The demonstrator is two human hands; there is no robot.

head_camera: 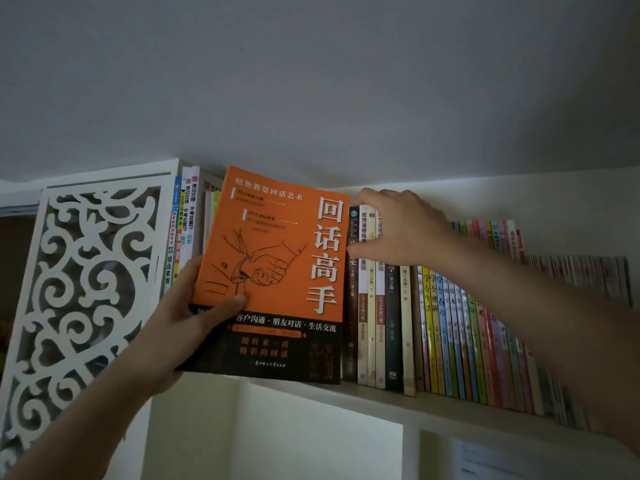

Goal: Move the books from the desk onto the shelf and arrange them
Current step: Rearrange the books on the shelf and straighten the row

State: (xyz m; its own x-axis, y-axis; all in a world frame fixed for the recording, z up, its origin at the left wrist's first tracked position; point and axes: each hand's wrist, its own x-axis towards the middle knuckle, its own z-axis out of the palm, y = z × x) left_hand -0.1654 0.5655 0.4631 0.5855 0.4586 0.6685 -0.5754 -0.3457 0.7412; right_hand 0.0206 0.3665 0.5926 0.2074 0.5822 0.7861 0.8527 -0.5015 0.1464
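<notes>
**Orange book held up against the shelf row**

Both forearms reach up from the lower corners toward a white shelf (381,398). Taking the orange book (273,271) as the landmark: the left hand (194,327) grips its lower left corner, thumb lying across the front cover and the other fingers hidden behind the spine side. The book stands upright with its cover facing outward, its bottom edge at the shelf's front lip, in front of the gap between two groups of books.

Left of the orange book, a few tall books with white spines (187,230) stand upright, partly hidden behind it, and they sit against a white carved fretwork panel (79,289) that closes the shelf on that side.

Right of the orange book, touching its edge, a dark-spined book (351,341) begins a tight row of upright books. The right hand (398,230) rests on the tops of the first volumes of that row, fingers curled over their upper edges and thumb pressed against the dark spine. Farther right, a run of thin, brightly coloured books (467,341) continues the row, leaning slightly, and beyond them the spines blur out.

Below the orange book, under the shelf board, open white compartments (311,438) show; a sheet of paper (485,459) lies in the right one.
</notes>
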